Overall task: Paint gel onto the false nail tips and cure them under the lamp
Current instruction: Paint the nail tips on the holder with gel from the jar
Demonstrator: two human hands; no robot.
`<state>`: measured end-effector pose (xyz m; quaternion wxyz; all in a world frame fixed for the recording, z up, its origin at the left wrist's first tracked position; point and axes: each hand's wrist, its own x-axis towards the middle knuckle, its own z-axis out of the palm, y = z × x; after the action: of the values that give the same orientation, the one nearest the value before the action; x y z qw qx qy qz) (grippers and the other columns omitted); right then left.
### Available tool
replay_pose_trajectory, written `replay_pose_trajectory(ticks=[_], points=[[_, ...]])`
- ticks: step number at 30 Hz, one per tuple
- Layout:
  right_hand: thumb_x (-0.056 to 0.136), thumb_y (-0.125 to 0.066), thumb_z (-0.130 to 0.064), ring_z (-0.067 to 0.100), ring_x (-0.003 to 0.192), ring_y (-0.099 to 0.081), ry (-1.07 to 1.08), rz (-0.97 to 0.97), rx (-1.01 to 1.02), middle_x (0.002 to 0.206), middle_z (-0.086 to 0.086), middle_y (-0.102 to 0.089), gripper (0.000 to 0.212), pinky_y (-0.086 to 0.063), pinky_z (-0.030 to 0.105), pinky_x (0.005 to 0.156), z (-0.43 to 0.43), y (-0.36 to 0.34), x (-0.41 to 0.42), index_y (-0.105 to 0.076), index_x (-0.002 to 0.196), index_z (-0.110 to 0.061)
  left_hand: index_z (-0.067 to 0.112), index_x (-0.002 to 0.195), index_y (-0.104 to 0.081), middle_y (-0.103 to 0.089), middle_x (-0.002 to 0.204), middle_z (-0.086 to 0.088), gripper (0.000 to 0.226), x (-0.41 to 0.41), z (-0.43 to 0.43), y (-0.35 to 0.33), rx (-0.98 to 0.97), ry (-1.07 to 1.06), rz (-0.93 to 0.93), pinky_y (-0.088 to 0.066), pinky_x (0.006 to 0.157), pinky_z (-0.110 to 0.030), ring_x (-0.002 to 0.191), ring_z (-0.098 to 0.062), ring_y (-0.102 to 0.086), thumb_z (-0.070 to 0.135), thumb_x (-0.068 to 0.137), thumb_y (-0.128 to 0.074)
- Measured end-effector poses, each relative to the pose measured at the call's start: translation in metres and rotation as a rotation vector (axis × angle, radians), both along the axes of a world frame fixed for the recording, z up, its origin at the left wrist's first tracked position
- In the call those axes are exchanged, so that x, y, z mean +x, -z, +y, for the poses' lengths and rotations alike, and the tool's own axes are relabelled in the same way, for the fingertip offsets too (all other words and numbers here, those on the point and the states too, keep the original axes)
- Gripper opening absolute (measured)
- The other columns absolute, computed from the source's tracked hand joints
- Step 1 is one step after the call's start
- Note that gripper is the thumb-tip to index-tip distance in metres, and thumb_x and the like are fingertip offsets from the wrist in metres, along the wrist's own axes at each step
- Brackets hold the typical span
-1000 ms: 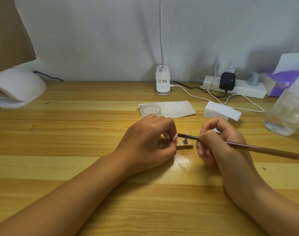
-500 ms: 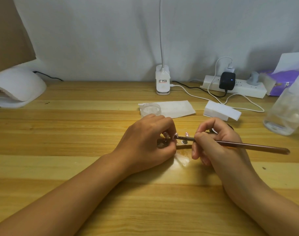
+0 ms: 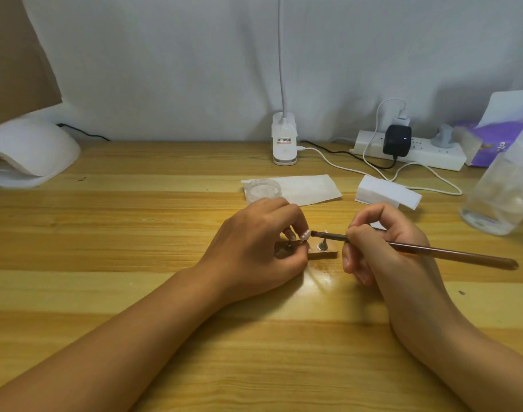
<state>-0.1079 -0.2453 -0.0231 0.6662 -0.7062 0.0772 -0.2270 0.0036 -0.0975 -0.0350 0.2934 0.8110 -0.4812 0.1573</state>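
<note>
The table is yellow-brown wood with light and dark stripes. The brush is brown, and so is the little holder. The nail tip is pale pink. The curing lamp and the power strip are white, the plug is black, and the pack is purple.

place: home desk nail station | evidence: wooden desk; white curing lamp; power strip; tissue pack; clip-on lamp
</note>
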Motion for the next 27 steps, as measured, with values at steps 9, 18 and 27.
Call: replay_pose_trajectory(ticks=[9,18,27], points=[[0.087,-0.055,-0.004,0.008,0.046,-0.048,-0.002,-0.011,-0.003,0.052,0.005,-0.056,0.007,-0.038,0.015,0.045,0.0000,0.0012,0.0003,-0.053,0.085,-0.010,0.030,0.086,-0.058,-0.048,0.081,0.021,0.009,-0.0009,0.0003,-0.0017,0.009,0.003,-0.020,-0.037,0.061,-0.020,0.078,0.000,-0.042,0.032,0.079,-0.064],[0.091,-0.053,0.001,0.010,0.046,-0.044,-0.100,-0.039,0.026,0.061,0.006,-0.063,0.010,-0.039,0.019,0.044,0.0001,0.0004,-0.0013,-0.055,0.088,-0.008,0.029,0.083,-0.056,-0.051,0.079,0.020,0.009,-0.0026,-0.0003,-0.0019,0.000,0.018,-0.020,-0.045,0.062,-0.032,0.079,-0.006,-0.048,0.028,0.077,-0.062],[0.091,-0.063,-0.010,0.002,0.050,-0.053,-0.061,-0.036,-0.031,0.060,0.003,-0.063,0.012,-0.041,0.012,0.048,0.0014,0.0023,-0.0003,-0.058,0.081,-0.014,0.030,0.087,-0.061,-0.049,0.080,0.021,0.007,-0.0012,0.0001,-0.0005,-0.002,0.027,-0.050,-0.046,0.063,-0.032,0.079,-0.007,-0.050,0.030,0.081,-0.064]])
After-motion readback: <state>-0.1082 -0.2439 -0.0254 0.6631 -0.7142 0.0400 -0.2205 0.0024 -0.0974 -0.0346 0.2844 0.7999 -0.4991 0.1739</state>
